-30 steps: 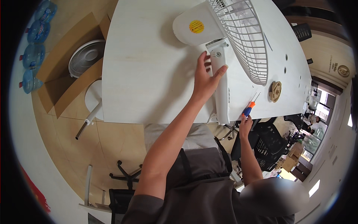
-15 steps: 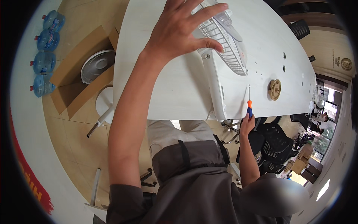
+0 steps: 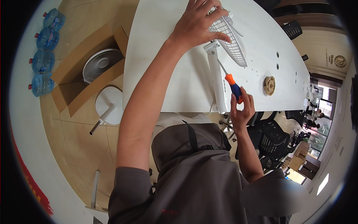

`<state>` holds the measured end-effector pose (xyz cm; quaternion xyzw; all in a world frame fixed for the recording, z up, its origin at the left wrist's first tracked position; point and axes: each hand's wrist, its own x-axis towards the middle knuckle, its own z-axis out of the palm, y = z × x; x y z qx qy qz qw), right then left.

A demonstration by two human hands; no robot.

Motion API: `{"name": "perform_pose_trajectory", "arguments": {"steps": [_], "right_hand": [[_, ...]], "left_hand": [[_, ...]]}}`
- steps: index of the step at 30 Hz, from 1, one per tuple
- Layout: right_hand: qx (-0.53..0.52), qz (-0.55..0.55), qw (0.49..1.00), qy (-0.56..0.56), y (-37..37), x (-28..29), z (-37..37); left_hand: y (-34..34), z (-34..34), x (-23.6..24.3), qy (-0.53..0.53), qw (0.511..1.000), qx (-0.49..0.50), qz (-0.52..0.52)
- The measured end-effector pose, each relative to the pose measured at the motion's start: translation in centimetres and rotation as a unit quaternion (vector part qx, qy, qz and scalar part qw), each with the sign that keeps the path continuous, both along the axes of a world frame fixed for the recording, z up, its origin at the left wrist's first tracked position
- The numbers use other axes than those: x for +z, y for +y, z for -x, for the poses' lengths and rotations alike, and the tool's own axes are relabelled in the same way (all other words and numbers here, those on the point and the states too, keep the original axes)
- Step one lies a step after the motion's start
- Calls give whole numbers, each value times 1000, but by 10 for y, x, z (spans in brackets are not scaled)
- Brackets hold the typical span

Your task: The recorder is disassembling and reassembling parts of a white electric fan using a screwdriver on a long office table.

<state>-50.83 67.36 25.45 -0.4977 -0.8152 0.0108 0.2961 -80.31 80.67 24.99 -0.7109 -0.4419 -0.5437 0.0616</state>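
At the top centre of the frame, we see the left hand [image 3: 199, 26] over the fan head, its fingers spread wide around it and the thumb along the grille [image 3: 235, 47]; we cannot tell how firm that hold is. The fan head lies on the tabletop [image 3: 167, 89], its white column [image 3: 217, 84] running down toward the lower centre. The fingers of the right hand [image 3: 243, 112] are closed on the blue-and-orange screwdriver [image 3: 234, 87], whose shaft slants up toward the joint [image 3: 212, 47] at the column's upper end. We cannot tell whether the tip touches anything.

As we judge it, a slip is the main hazard. The shaft comes in at a slant just beside the grille, so a push off-line could skid the tip across the plastic or catch a wire. Only the left hand steadies the fan; should that spread grip loosen, the round cage could roll and twist the joint away from the tool. The column's lower end sits right at the tabletop's front edge, with no hand on it, so we think a hard push or a tug on the pale cord [image 3: 212, 108] there could shift it over.
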Motion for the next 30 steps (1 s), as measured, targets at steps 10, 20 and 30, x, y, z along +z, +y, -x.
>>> {"name": "perform_pose_trajectory", "arguments": {"steps": [10,20,30], "right_hand": [[-7,-1,1000,1,37,-2,45],[-24,4,1000,-12,46,-2,54],[-19,9,1000,-19,50,6,59]], "left_hand": [[-1,-8,-7,-9,1000,26,6],[2,-8,-12,-17,1000,21,16],[1,-9,-13,-22,999,18,14]]}}
